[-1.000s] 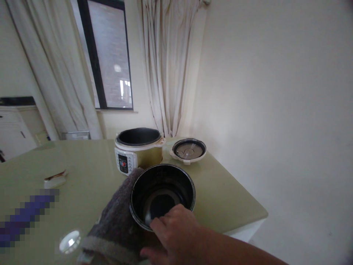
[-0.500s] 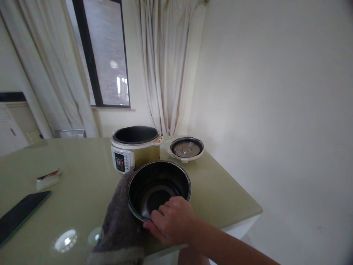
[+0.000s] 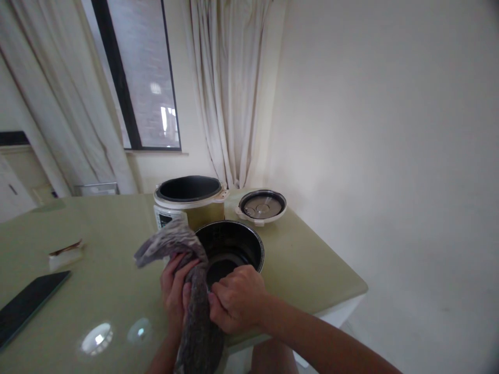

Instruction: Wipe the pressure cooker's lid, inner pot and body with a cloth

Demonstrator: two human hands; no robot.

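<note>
Two hands are engaged by the near edge of the glossy, pale green table (image 3: 304, 259). A grey-purple fabric cloth (image 3: 198, 306) is clasped by the left hand (image 3: 174, 291), its bunched upper part wrapped in curled fingers. The near rim of a round, black inner pot (image 3: 236, 239) is gripped by the right hand (image 3: 239, 296). The pot is placed between the table's near edge and the white-and-gold electric cooker body (image 3: 205, 214), which is set toward the far edge; whether the pot's base is touching the table cannot be told. A round, white-rimmed lid (image 3: 265, 205) is laid by the right edge, near the cooker body.

The step in hand is judged to be the bringing of the cloth to the pot while the pot is steadied. For the next move, a firm rim hold and control of the cloth's loose end seem called for.

Compared with half a second earlier, the left hand is brought into view, and part of the control panel (image 3: 165, 218) and the pot's left rim are now covered by the raised cloth.
</note>
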